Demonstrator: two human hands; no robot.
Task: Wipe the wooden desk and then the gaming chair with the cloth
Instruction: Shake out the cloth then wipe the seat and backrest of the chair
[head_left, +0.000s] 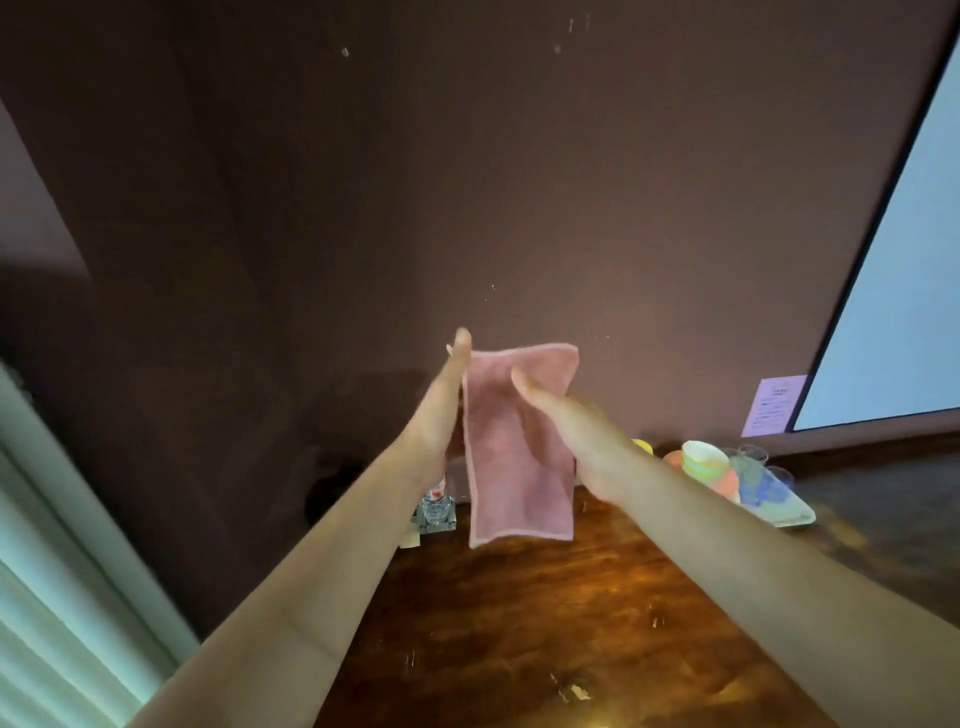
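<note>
Wooden surface (545, 613), foreground, with the pink cloth (514, 467) hanging above its 12 o'clock edge. The right hand (566, 431) pinches the cloth, thumb in front. The left hand (441, 405) lies along the 9 o'clock hem, grip hidden. Cloth judged light, limp and unbreakable; best held at the upper corners.

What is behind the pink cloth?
Around the cloth you see the brown wall and wooden desk. A glass bottle stands just left. Whatever sits straight behind the cloth is covered.
</note>
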